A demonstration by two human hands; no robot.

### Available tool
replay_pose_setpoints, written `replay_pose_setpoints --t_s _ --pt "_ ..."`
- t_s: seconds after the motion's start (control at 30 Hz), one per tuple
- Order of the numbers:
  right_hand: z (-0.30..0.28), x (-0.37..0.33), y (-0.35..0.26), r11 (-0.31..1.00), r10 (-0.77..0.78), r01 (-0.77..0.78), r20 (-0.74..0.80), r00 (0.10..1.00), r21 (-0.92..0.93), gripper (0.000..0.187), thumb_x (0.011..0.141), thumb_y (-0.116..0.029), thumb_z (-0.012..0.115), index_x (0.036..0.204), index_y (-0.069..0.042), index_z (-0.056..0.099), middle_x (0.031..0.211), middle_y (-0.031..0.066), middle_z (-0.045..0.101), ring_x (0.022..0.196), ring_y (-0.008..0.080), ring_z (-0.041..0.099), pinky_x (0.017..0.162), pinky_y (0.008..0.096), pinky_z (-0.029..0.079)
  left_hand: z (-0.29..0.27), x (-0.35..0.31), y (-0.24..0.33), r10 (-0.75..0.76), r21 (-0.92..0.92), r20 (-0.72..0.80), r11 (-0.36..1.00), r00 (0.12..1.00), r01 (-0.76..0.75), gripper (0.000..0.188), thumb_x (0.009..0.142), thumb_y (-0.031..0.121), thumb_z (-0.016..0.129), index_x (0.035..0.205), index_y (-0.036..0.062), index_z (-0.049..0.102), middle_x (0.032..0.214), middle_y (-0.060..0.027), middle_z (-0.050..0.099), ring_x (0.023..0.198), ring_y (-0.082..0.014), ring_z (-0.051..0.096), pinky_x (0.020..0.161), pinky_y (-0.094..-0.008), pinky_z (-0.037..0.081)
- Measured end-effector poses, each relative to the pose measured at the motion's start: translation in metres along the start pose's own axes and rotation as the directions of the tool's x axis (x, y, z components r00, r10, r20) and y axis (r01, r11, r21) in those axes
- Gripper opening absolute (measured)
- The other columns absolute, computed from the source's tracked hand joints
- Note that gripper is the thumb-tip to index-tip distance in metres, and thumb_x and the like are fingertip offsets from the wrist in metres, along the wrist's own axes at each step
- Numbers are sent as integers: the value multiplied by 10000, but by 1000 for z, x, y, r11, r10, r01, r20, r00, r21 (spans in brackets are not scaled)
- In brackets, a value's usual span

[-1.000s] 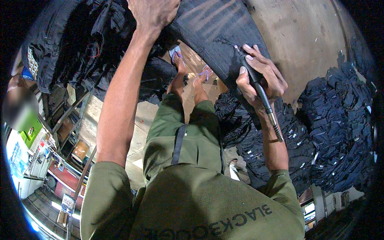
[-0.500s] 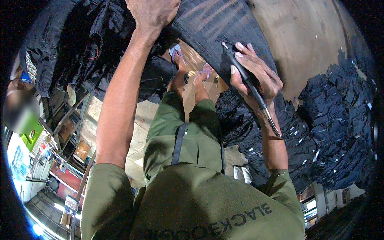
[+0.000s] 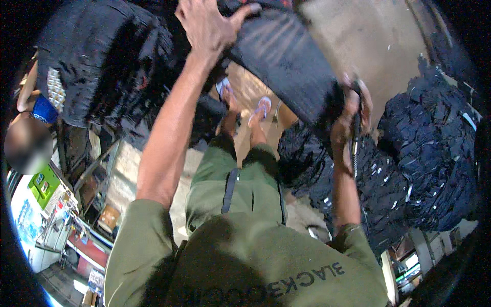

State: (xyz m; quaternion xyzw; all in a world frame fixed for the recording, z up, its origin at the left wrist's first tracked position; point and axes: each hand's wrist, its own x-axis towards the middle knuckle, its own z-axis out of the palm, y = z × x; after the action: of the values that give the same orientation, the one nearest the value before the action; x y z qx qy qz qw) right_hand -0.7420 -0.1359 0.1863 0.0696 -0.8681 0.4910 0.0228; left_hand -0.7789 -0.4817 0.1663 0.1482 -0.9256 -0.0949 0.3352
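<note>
A dark denim trouser leg (image 3: 294,59) with paler streaks is stretched out in front of me. My left hand (image 3: 209,28) lies at its far left edge, fingers spread and thumb reaching over the cloth. By the right edge of the denim, my right hand (image 3: 358,105) is closed around a black pen-shaped rotary tool (image 3: 356,125). A ribbed metal flexible shaft (image 3: 354,153) runs from the tool along my forearm. Motion smears the right fingertips, and the tool's tip cannot be made out.
Heaped dark garments (image 3: 434,148) with small white tags lie to the right. More dark clothing (image 3: 102,61) hangs in a bulky stack at the left. Beyond it, a person (image 3: 38,110) is near a bright green tray (image 3: 43,184). My sandalled feet (image 3: 261,110) stand below the denim.
My right hand has moved right and toward me with the rotary tool, off the middle of the denim to its edge. My left hand has spread its thumb across the cloth.
</note>
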Motion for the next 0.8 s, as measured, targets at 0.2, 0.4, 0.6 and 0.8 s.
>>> replay_pose_setpoints --t_s 0.2,0.4,0.6,0.8 --pt "-79 -53 27 878 479 -469 -157 864 98 366 951 -224 850 1194 -54 636 1186 102 713 1105 211 650 1021 360 503 -21 83 -32 -104 -386 852 536 512 751 749 809 634 864 1088 -55 775 1055 -134 785 955 -202 722 892 -342 561" --pt "-110 -87 120 996 73 -81 -181 981 -38 380 891 -219 887 1130 -78 628 1011 32 643 946 167 602 878 325 501 27 66 -7 -187 -351 673 771 715 532 612 844 501 874 1219 29 766 1151 -154 792 1047 -240 753 957 -391 575" --pt "-337 -145 214 887 -28 -330 -751 660 -322 395 829 -194 908 1083 17 690 940 160 731 851 277 681 804 407 560 -41 -146 234 70 -620 754 405 653 672 466 827 332 823 1181 39 750 1217 -211 728 1142 -376 689 986 -485 539" --pt "-365 -164 148 768 -204 -85 -369 907 -634 308 932 -109 831 1181 -42 663 985 131 741 899 270 706 857 421 571 -81 -298 330 -104 -302 938 222 331 927 494 830 205 665 1265 -26 639 1225 -315 697 1209 -474 659 1056 -517 509"
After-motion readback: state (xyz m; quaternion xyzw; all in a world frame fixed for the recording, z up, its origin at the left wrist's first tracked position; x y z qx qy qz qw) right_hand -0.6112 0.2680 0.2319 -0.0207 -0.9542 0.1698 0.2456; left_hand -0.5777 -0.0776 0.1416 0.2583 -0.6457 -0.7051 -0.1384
